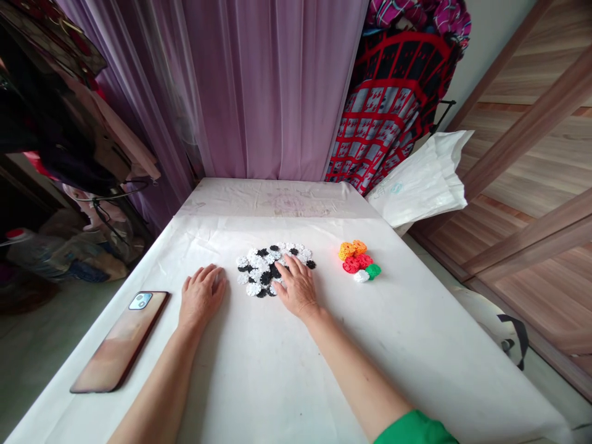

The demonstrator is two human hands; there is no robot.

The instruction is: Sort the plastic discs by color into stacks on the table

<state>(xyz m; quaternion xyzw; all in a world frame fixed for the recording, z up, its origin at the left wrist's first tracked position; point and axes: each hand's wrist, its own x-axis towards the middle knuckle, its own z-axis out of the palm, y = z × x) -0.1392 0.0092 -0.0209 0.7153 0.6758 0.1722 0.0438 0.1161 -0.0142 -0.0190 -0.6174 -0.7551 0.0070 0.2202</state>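
A loose pile of black and white plastic snowflake-shaped discs (256, 268) lies flat on the white cloth. My right hand (298, 288) rests palm down on the pile's right side, fingers spread over the discs and holding none apart from them. My left hand (202, 297) lies palm down on the cloth just left of the pile, holding nothing. Its fingertips are close to the nearest white discs. To the right of the pile sits a small cluster of orange, red, green and white discs (357, 260), apart from both hands.
A smartphone (121, 341) lies face down on the white-covered table (277, 364) left of my left hand. A white plastic bag (419, 182) sits past the far right corner. Purple curtains (272, 80) and a red patterned cloth (388, 105) hang behind.
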